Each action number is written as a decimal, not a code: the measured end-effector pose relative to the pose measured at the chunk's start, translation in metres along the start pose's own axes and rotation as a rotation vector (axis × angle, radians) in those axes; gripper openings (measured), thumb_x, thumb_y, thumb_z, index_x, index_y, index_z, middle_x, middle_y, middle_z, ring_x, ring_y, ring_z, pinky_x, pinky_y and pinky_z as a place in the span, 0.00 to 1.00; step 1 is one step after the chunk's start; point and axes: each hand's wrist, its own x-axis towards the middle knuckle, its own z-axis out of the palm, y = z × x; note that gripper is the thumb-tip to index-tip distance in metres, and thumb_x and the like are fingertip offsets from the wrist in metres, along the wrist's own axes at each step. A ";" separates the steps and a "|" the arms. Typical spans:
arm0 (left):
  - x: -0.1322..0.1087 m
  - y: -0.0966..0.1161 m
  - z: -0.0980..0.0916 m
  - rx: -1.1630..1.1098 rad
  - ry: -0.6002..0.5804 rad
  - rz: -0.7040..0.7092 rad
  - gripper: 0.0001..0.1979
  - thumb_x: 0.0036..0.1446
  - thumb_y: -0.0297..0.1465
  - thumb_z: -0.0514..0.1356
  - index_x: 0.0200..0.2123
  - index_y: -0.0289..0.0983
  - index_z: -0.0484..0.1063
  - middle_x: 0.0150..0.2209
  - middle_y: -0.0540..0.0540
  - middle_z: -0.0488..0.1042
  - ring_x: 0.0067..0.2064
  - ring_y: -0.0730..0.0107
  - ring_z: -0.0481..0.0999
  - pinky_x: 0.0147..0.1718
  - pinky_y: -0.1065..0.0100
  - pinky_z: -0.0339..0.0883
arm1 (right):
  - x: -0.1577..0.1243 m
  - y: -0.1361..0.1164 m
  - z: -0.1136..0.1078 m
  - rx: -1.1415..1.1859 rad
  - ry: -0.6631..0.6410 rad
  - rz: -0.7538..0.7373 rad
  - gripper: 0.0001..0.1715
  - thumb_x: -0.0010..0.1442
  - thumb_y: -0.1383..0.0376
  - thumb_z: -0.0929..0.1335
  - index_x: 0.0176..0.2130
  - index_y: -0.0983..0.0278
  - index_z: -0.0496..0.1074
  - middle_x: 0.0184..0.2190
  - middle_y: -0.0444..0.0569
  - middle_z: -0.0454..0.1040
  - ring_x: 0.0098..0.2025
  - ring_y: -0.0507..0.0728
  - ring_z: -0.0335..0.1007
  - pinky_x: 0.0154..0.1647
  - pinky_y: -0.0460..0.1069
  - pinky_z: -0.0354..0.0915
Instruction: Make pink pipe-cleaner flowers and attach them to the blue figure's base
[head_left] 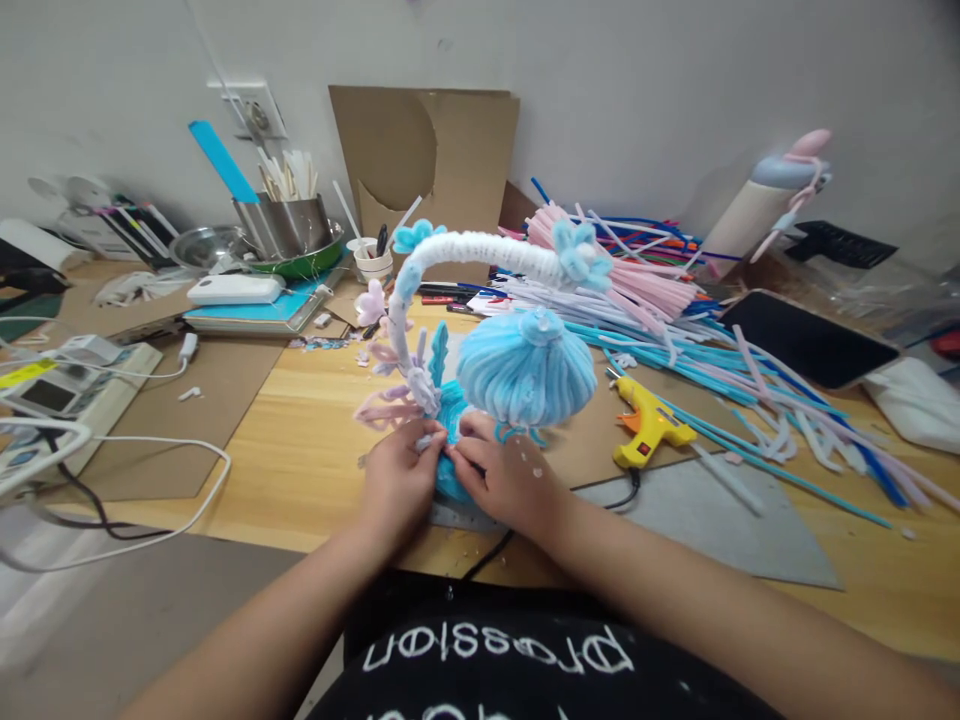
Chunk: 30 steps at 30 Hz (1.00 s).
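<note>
A fuzzy craft lamp stands in front of me, with a curved white stem (480,247), a pleated blue shade (529,370) and a blue base (452,480). Blue flowers sit on the stem's bend and tip. Pink loops and a blue leaf (439,352) rise beside the stem's foot. My left hand (399,478) pinches at the left of the base, close to a small pale piece. From the right, my right hand (510,475) presses its closed fingers on the blue base, below the shade. Whatever lies between the fingertips is mostly hidden.
A yellow glue gun (649,425) lies right of the lamp on a grey board (712,515). Pipe cleaners (637,290), a phone (810,337) and a bottle (757,205) are farther right. At left are a power strip (97,410) and cables; cardboard (472,150) leans on the wall.
</note>
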 end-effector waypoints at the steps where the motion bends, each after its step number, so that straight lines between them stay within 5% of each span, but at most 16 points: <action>1: 0.000 -0.001 0.002 -0.082 0.030 -0.055 0.09 0.54 0.37 0.58 0.33 0.37 0.74 0.31 0.47 0.78 0.35 0.64 0.76 0.36 0.68 0.65 | -0.001 0.000 0.001 0.007 0.007 -0.001 0.17 0.65 0.63 0.59 0.33 0.63 0.74 0.38 0.53 0.74 0.40 0.57 0.67 0.42 0.51 0.58; 9: 0.005 -0.004 0.002 -0.135 0.007 -0.126 0.11 0.53 0.39 0.58 0.33 0.37 0.73 0.30 0.48 0.76 0.36 0.64 0.75 0.38 0.67 0.65 | -0.001 0.002 -0.002 0.040 0.021 -0.042 0.15 0.64 0.64 0.60 0.33 0.63 0.74 0.43 0.52 0.72 0.43 0.57 0.66 0.44 0.52 0.58; 14: -0.004 0.001 -0.015 0.121 -0.070 -0.050 0.15 0.53 0.38 0.59 0.42 0.39 0.65 0.36 0.47 0.74 0.37 0.63 0.75 0.35 0.64 0.65 | -0.002 0.003 -0.006 0.046 -0.020 -0.054 0.13 0.63 0.64 0.61 0.35 0.62 0.73 0.44 0.51 0.72 0.44 0.57 0.66 0.46 0.53 0.58; 17: -0.015 -0.003 -0.022 0.334 -0.131 -0.026 0.11 0.55 0.39 0.58 0.37 0.39 0.64 0.30 0.48 0.71 0.33 0.61 0.73 0.30 0.64 0.64 | -0.005 0.004 -0.003 0.070 -0.035 -0.031 0.11 0.62 0.65 0.62 0.41 0.62 0.72 0.42 0.53 0.72 0.45 0.59 0.67 0.46 0.53 0.60; 21: -0.023 -0.016 -0.027 0.394 -0.076 0.212 0.05 0.60 0.32 0.53 0.35 0.38 0.66 0.29 0.47 0.71 0.33 0.64 0.72 0.30 0.66 0.64 | -0.002 0.000 -0.003 0.082 0.020 0.059 0.21 0.58 0.64 0.65 0.52 0.64 0.66 0.45 0.57 0.72 0.46 0.63 0.67 0.46 0.56 0.61; 24: -0.026 -0.022 -0.030 0.397 -0.005 0.477 0.07 0.60 0.25 0.51 0.40 0.38 0.67 0.33 0.46 0.72 0.35 0.66 0.72 0.33 0.67 0.65 | 0.009 -0.009 -0.014 0.074 -0.012 -0.063 0.30 0.55 0.66 0.67 0.57 0.62 0.60 0.55 0.56 0.65 0.55 0.63 0.60 0.49 0.56 0.60; 27: -0.028 -0.020 -0.031 0.373 -0.004 0.586 0.08 0.59 0.23 0.52 0.39 0.38 0.68 0.33 0.45 0.71 0.36 0.66 0.71 0.35 0.66 0.66 | 0.024 -0.016 -0.025 0.017 -0.148 -0.267 0.15 0.56 0.69 0.66 0.46 0.62 0.69 0.49 0.52 0.69 0.52 0.61 0.62 0.47 0.54 0.59; 30: -0.032 -0.016 -0.031 0.300 0.042 0.508 0.08 0.58 0.22 0.53 0.39 0.36 0.67 0.38 0.42 0.72 0.42 0.63 0.71 0.43 0.61 0.67 | 0.032 -0.014 -0.022 0.047 -0.218 -0.235 0.06 0.58 0.71 0.64 0.33 0.63 0.70 0.34 0.48 0.72 0.39 0.56 0.66 0.38 0.50 0.60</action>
